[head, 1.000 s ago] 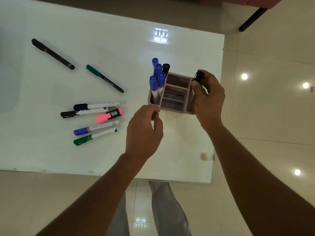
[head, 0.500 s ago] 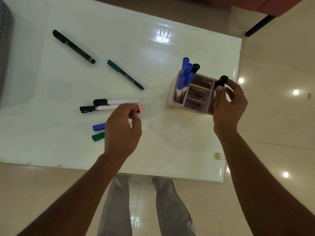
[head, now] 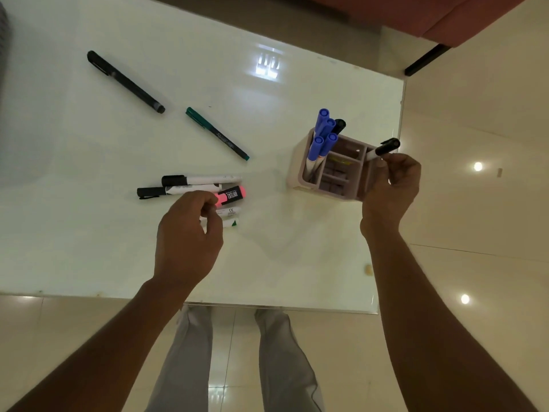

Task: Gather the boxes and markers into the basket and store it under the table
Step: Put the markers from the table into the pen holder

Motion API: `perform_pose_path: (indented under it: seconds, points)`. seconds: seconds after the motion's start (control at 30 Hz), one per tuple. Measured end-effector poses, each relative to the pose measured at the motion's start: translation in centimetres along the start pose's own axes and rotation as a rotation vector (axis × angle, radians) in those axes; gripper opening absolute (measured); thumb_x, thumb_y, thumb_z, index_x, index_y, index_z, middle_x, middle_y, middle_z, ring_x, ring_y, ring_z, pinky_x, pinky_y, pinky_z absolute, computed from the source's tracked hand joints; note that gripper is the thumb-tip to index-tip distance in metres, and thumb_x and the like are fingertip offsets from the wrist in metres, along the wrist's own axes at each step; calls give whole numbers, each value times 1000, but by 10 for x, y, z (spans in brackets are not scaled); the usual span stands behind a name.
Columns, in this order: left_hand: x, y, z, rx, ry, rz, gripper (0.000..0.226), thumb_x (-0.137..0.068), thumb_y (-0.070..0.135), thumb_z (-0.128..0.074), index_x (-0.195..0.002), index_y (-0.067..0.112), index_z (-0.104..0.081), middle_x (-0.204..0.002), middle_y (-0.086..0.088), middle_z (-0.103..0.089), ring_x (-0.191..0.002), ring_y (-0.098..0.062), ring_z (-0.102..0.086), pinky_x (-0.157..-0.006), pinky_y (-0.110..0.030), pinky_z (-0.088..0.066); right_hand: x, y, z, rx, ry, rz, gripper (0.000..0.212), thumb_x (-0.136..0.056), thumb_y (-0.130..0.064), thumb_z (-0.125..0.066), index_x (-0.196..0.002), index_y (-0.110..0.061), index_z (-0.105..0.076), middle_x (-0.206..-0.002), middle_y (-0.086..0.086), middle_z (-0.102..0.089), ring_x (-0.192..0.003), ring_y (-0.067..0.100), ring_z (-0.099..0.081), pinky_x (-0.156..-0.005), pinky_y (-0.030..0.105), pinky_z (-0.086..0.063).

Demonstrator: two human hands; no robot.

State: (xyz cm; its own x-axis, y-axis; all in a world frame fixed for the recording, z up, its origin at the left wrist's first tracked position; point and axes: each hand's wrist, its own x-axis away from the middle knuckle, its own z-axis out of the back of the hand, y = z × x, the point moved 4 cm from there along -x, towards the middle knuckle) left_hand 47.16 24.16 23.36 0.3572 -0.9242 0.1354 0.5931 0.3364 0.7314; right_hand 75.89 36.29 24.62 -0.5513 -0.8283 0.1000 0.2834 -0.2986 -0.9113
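A pale pink divided holder (head: 303,176) stands near the table's right edge with several blue-capped markers (head: 322,135) and a black one upright in its left compartment. My right hand (head: 392,185) is at the holder's right side, pinching a black-capped marker (head: 386,147) over the right compartment. My left hand (head: 190,233) is lowered over a row of lying markers, fingers curled at the pink highlighter (head: 231,195). It covers most of the two white markers (head: 230,217) below. Two black-capped white markers (head: 181,185) lie just above.
A long black pen (head: 124,81) and a green pen (head: 217,137) lie diagonally farther back on the white glass table (head: 89,248). A grey object shows at the far left edge. A dark table leg (head: 424,62) stands at the back right. Glossy tiled floor surrounds.
My left hand swung from beside the holder leftward onto the row of markers. My right hand stays at the holder, and its black-capped marker now sticks out higher.
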Motion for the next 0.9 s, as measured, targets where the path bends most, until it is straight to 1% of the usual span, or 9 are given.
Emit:
perform_pose_path:
  seconds: [0.1,0.17,0.3,0.4,0.47,0.53,0.67,0.8,0.9]
  points:
    - [-4,3,-4,-3,-24,-26,16,-87,3,-57,-99,11,-65,-93,2,-67,-78,-11,-55,-73,-23,-43,2,0,5,33,-2,-25,23,-87,-16,-62,-104,-29,-55,-111,3,-64,-108,13,-62,-98,43,-51]
    - [-7,6,-6,-4,-43,-42,15,-87,3,-57,-98,10,-65,-94,1,-67,-79,-11,-55,-73,-22,-41,6,0,8,65,16,-33,26,-87,-16,-60,-110,-28,-55,-115,5,-63,-111,13,-61,-100,45,-50]
    - [-8,5,-5,-35,-61,-69,14,-88,2,-57,-97,9,-64,-93,-2,-67,-80,-11,-54,-75,-20,-39,27,-6,11,162,128,37,33,-87,-11,-55,-120,-13,-56,-116,-3,-62,-112,10,-58,-105,41,-46]
    - [-9,-2,1,-66,-51,-79,13,-87,2,-57,-97,8,-63,-92,-2,-66,-81,-16,-57,-75,-22,-40,68,-23,2,229,110,279,34,-88,-1,-53,-123,-2,-55,-122,8,-61,-114,13,-56,-102,24,-43]
    - [-10,-13,8,-91,-22,-50,13,-87,3,-56,-98,8,-62,-91,-3,-65,-82,-20,-60,-74,-26,-44,104,-31,-17,252,-35,420,34,-86,8,-53,-119,1,-57,-125,16,-59,-118,22,-56,-101,22,-43]
    - [-12,-25,15,-118,24,33,16,-87,5,-55,-101,9,-61,-93,-4,-66,-84,-23,-62,-74,-33,-49,133,-29,-43,292,-286,491,32,-85,12,-53,-112,-2,-62,-121,13,-62,-118,23,-57,-102,23,-43]
    - [-17,-45,29,-105,127,304,19,-83,8,-55,-103,9,-56,-99,-7,-63,-89,-26,-59,-74,-34,-44,162,-19,-105,452,-750,418,34,-89,5,-53,-117,-12,-63,-119,2,-64,-112,16,-56,-95,20,-44]
    - [-24,-57,36,-307,121,311,39,-80,4,-60,-118,9,-50,-117,-12,-52,-105,-31,-48,-78,-40,-47,157,-24,-154,672,-879,482,35,-90,-4,-57,-123,-14,-60,-120,3,-63,-116,22,-48,-92,35,-48]
    - [-32,-66,34,-297,18,265,46,-85,2,-60,-129,11,-48,-128,-13,-45,-113,-31,-44,-84,-40,-47,148,-22,-181,910,-994,521,37,-94,-12,-56,-131,-16,-54,-124,5,-61,-123,26,-45,-93,41,-47]
